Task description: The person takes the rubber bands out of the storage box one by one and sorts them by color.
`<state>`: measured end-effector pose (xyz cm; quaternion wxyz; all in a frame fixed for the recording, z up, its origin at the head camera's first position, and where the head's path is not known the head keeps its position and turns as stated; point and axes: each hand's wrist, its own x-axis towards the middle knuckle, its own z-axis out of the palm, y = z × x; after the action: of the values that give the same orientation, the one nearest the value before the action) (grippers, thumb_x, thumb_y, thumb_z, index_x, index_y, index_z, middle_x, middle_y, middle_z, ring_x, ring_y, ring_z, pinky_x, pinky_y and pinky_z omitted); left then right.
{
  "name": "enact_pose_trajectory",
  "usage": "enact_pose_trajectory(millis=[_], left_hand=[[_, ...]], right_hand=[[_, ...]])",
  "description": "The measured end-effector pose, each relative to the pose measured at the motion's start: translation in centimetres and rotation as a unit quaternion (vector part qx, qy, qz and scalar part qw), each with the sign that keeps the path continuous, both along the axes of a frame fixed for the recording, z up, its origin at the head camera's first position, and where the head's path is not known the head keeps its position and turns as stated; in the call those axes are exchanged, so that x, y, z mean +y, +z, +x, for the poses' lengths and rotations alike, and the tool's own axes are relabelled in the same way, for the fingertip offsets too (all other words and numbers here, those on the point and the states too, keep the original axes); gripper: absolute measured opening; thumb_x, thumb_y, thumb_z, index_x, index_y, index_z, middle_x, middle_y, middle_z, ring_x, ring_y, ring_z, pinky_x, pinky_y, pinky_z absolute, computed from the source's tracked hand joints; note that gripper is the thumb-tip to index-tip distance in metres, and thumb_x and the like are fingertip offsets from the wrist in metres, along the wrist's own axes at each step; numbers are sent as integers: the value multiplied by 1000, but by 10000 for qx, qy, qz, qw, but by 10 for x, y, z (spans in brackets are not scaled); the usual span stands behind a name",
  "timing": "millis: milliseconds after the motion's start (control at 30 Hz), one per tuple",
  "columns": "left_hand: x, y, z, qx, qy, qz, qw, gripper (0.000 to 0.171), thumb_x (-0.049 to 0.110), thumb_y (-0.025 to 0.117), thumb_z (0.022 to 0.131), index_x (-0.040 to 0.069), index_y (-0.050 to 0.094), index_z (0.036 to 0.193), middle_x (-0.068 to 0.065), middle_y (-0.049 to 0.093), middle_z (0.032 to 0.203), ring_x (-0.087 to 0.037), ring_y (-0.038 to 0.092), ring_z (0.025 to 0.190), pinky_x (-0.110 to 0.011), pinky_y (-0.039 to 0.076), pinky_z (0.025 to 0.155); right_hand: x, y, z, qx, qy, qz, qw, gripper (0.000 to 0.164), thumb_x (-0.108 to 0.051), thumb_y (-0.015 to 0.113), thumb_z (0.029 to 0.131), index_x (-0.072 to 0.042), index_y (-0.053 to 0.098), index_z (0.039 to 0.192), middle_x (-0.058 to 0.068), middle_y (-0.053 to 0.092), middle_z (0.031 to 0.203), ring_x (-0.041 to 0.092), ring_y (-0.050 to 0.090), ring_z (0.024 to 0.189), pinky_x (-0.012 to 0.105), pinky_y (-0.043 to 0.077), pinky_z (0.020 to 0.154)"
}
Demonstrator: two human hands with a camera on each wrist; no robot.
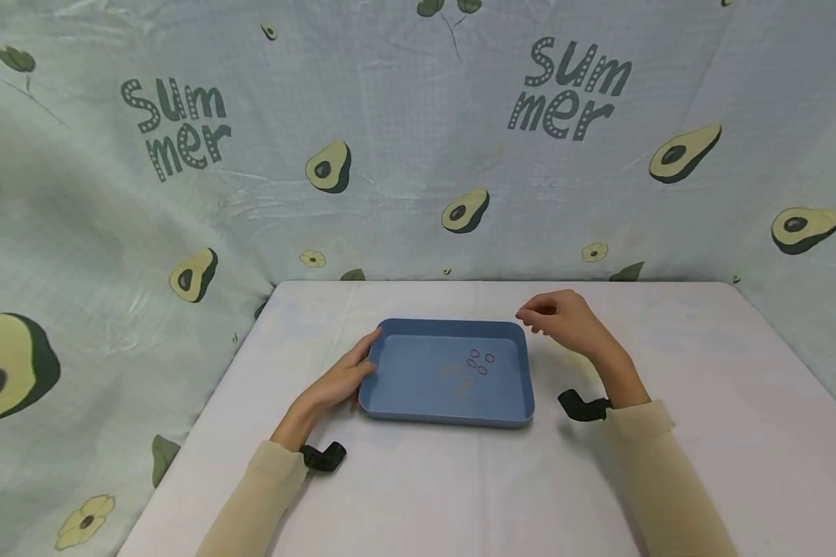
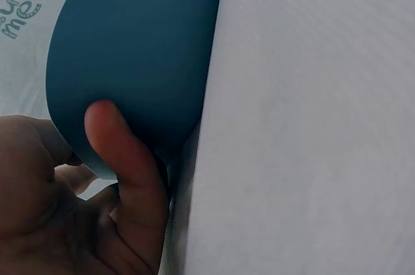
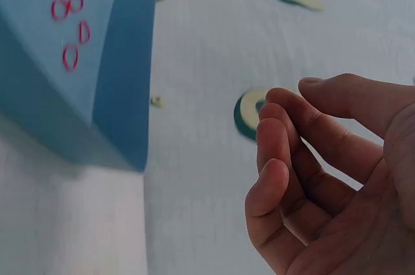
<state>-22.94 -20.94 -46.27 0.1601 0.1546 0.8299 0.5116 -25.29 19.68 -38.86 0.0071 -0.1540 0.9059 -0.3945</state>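
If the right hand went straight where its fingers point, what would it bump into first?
Probably the blue tray, near its far right corner. The right hand looks raised, though, so it might pass over the rim; its exact height is unclear.

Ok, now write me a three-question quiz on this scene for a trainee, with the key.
1. Which hand grips the tray?
2. True or false: the right hand is apart from the tray.
3. How many red rings lie in the tray? A) two B) four C) seven

Key:
1. The left hand, at the tray's left end.
2. True; the right wrist view shows a gap between them.
3. B, four.
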Motion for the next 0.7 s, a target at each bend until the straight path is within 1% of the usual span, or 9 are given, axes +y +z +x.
enact_pose_trajectory(millis=[33, 100, 133, 167, 233, 267, 333, 567, 700], left_hand=[[1, 0, 0, -25, 27, 14, 10000, 67, 5, 33, 107, 13, 7, 168, -21, 0, 174, -56, 44, 125, -30, 48, 48], [1, 1, 0, -100, 70, 28, 9999, 67, 5, 33, 108, 15, 7, 168, -20, 1, 174, -48, 58, 116, -30, 49, 49], [2, 1, 1, -149, 83, 29, 9999, 67, 6, 33, 108, 17, 6, 169, -20, 1, 174, -44, 66, 96, -30, 50, 49], [2, 1, 1, -176, 68, 31, 9998, 68, 5, 33, 108, 17, 5, 169, -21, 1, 174, -39, 67, 76, -30, 50, 48], [3, 1, 2, -265, 78, 46, 9996, 68, 6, 32, 108, 19, 4, 169, -21, 1, 174, -27, 54, 45, -32, 50, 44], [3, 1, 2, -283, 64, 52, 9996, 69, 6, 32, 108, 19, 3, 169, -22, 1, 173, -20, 54, 44, -32, 50, 44], [3, 1, 2, -309, 38, 62, 9995, 69, 6, 31, 107, 19, 3, 169, -23, -1, 173, -16, 53, 44, -31, 50, 45], [1, 2, 1, -480, 50, 106, 9988, 69, 10, 35, 108, 24, 4, 169, -23, -2, 173, -18, 55, 44, -31, 52, 47], [-1, 2, -1, -540, 14, 102, 9985, 70, 12, 37, 109, 24, 4, 169, -27, -1, 172, -17, 51, 42, -32, 54, 47]], right_hand=[[-5, 1, 1, 17, 54, -1, 10000, 29, -27, 66, 101, -2, 77, 113, 18, 75, 102, 26, 67, 88, 32, 53, 74], [-14, 2, 4, 31, 227, -10, 9997, 28, -26, 66, 101, -3, 78, 113, 15, 76, 102, 26, 67, 88, 32, 54, 75], [-19, 2, 5, 34, 320, -12, 9995, 27, -25, 67, 101, -4, 78, 113, 14, 76, 102, 26, 67, 88, 32, 54, 75], [-23, 2, 6, 21, 404, -19, 9992, 26, -24, 67, 101, -5, 78, 113, 14, 77, 102, 25, 67, 87, 32, 55, 75], [-30, 0, 8, -1, 547, -5, 9985, 24, -23, 67, 100, -6, 78, 112, 12, 77, 102, 24, 68, 86, 32, 55, 75], [-34, -1, 8, -22, 615, -14, 9981, 24, -23, 68, 100, -5, 78, 112, 13, 77, 102, 23, 68, 85, 33, 56, 75], [-40, -4, 9, -44, 691, -5, 9976, 22, -22, 68, 100, -5, 78, 111, 12, 77, 101, 21, 68, 84, 32, 56, 76], [-53, -27, 5, 7, 1224, 28, 9925, 20, -17, 70, 98, -2, 79, 107, 8, 78, 97, 12, 66, 82, 31, 55, 75], [-57, -38, 2, -72, 1512, 68, 9885, 17, -16, 71, 98, -2, 79, 104, 10, 77, 91, 16, 67, 78, 30, 54, 70]])
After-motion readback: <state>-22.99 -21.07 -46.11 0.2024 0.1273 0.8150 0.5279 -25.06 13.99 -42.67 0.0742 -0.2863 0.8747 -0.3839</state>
